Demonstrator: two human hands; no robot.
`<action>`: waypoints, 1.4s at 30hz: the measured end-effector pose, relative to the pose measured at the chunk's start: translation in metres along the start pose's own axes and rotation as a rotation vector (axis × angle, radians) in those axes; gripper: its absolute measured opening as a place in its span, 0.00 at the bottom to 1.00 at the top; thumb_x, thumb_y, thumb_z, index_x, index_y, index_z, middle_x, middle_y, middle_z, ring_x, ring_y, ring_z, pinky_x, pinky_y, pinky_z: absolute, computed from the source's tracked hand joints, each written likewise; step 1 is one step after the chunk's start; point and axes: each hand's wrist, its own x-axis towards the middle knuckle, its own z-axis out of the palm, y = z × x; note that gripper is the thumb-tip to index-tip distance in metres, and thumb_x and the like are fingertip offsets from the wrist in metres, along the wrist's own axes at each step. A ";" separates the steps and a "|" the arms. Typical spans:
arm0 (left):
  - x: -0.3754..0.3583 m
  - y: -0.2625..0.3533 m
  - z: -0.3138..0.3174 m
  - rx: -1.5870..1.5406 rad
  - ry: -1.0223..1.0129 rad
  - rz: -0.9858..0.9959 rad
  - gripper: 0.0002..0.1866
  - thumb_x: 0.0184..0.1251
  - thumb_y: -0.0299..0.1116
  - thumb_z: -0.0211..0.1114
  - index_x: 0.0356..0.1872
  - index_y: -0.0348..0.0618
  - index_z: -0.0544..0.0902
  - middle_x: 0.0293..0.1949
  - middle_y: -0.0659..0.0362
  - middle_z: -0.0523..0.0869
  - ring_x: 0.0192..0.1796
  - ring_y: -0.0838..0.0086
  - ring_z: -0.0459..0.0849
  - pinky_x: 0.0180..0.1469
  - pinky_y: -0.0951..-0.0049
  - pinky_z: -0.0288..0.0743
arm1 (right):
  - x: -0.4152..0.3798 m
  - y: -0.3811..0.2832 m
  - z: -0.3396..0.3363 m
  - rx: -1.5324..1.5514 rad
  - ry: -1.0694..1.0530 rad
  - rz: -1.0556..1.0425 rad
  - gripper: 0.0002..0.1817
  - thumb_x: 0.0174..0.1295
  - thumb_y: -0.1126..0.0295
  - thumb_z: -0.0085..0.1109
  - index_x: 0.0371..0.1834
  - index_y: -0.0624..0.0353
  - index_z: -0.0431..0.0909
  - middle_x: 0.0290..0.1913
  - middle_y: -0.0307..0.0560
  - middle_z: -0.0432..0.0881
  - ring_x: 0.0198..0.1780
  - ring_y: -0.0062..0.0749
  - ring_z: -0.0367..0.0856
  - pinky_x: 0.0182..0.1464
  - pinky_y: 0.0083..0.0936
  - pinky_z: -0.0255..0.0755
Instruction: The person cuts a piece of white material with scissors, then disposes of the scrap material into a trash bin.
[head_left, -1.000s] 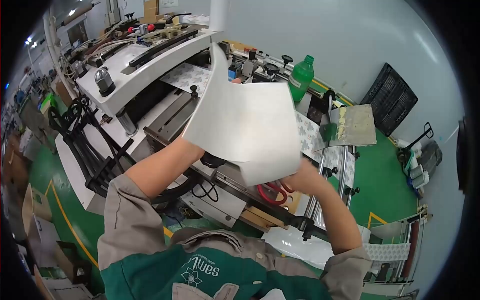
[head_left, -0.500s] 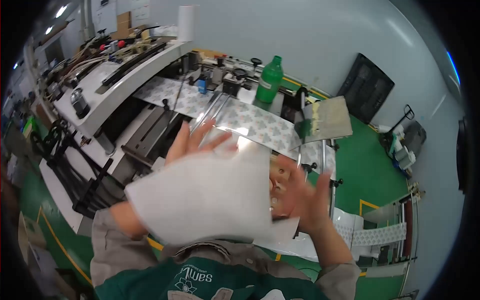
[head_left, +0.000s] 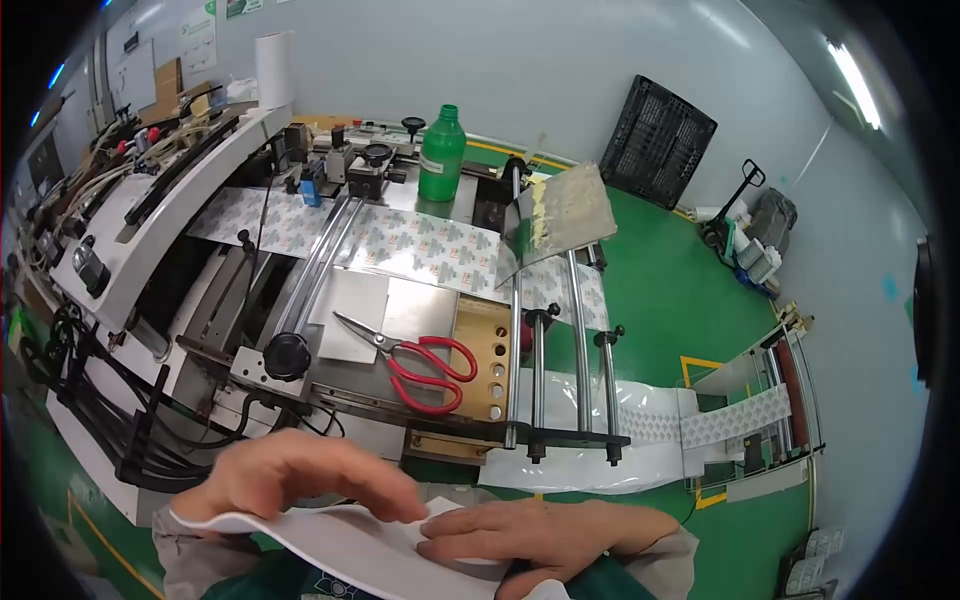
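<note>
A white, flexible sheet (head_left: 375,545) curves in front of my body at the bottom. Above its left part my left hand (head_left: 300,475) is arched, fingers stretched to the right and not wrapped round anything. My right hand (head_left: 545,535) has its fingers laid over the sheet, with the thumb lower down, gripping it. The sheet's lower part is cut off by the view. Beyond my hands, scissors with red handles (head_left: 425,375) lie on the machine's metal bed, partly over a small white pad (head_left: 352,310).
A printed web (head_left: 420,240) runs across the machine under metal rods (head_left: 577,340). A green bottle (head_left: 442,155) stands at the back, near a tilted plate with yellow residue (head_left: 570,215). A black knob (head_left: 287,356) sits at the near left. A black pallet (head_left: 660,140) leans on the wall.
The white sheet and both hands have come down towards my body, uncovering the scissors. My right hand, spread and apart before, now lies on the sheet. The view has shifted.
</note>
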 end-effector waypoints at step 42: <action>0.145 0.012 -0.072 -0.072 0.669 0.488 0.11 0.68 0.31 0.56 0.47 0.40 0.75 0.39 0.60 0.82 0.41 0.81 0.82 0.44 0.79 0.78 | -0.064 0.027 -0.051 -1.910 1.014 -0.231 0.15 0.42 0.74 0.64 0.36 0.46 0.84 0.36 0.36 0.67 0.40 0.31 0.63 0.39 0.30 0.58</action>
